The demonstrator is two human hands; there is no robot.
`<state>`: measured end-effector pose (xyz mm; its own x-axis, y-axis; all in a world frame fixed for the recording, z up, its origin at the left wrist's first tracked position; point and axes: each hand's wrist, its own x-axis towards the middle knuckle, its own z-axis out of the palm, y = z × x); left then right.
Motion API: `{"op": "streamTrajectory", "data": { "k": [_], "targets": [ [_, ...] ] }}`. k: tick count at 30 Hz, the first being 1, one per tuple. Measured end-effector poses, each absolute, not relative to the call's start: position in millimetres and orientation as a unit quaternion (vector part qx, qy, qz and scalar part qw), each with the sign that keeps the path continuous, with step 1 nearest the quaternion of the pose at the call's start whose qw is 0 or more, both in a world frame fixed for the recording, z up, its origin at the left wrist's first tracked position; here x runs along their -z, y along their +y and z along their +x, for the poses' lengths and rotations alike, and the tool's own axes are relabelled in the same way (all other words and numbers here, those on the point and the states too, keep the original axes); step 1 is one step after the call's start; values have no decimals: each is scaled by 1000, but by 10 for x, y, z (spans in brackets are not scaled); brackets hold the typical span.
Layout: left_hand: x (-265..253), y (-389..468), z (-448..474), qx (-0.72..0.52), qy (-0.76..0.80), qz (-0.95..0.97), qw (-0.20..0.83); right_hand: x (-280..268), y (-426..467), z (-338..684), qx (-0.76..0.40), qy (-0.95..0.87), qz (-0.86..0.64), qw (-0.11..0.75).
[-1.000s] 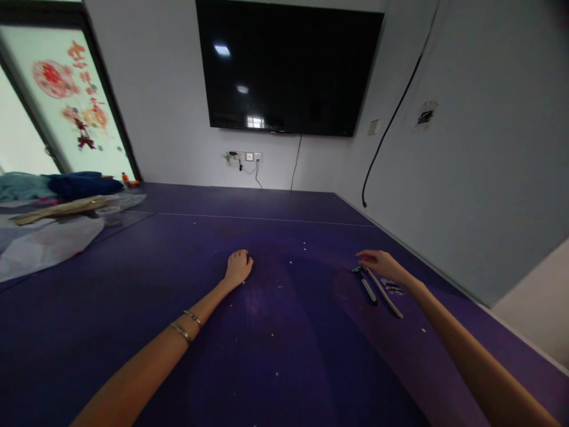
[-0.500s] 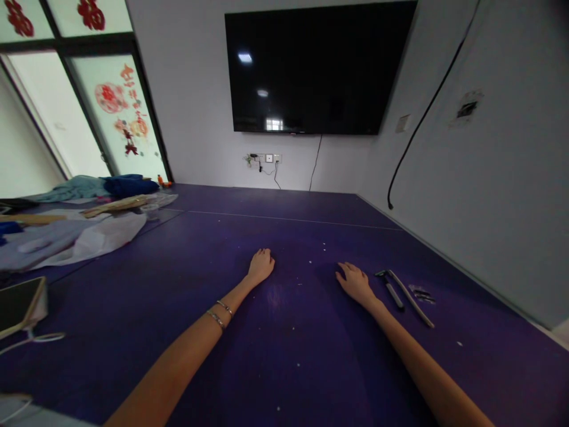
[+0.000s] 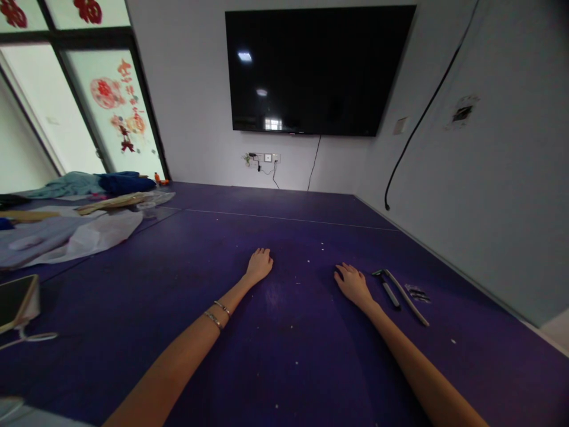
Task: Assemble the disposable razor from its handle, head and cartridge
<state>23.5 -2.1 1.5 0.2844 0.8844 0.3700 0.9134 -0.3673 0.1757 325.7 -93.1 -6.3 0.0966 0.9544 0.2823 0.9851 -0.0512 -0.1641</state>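
Note:
On the purple tabletop (image 3: 213, 367), my left hand (image 3: 259, 264) rests palm down, fingers slightly bent and apart, with nothing seen in it. Two silver bracelets (image 3: 217, 314) circle that forearm. My right hand (image 3: 352, 283) lies palm down to the right, its fingers spread and no object under them that I can see. Nearest to it is a razor-like tool (image 3: 391, 293) with a grey handle and a dark head. Alongside lies a pale, bent, thin rod (image 3: 408, 299). A small clear packet with dark strips (image 3: 418, 293) is just beyond.
At the left edge lies a phone-like device (image 3: 18, 302) with a white cord. Behind it are clear plastic wrapping (image 3: 106, 234) and a blue cloth (image 3: 127, 182). A television (image 3: 311, 71) hangs on the far wall; a black cable (image 3: 413, 124) dangles along the right wall.
The camera view has shifted slightly. Both hands stay at nearly the same places on the tabletop, and the objects around them keep their positions.

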Motion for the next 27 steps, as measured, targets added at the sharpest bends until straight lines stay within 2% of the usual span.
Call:
{"op": "streamTrajectory", "data": {
  "k": [27],
  "targets": [
    [-20,2,201,202,-567,-798,27,19,-955,3230,43,-667,-725,165]
  ]
}}
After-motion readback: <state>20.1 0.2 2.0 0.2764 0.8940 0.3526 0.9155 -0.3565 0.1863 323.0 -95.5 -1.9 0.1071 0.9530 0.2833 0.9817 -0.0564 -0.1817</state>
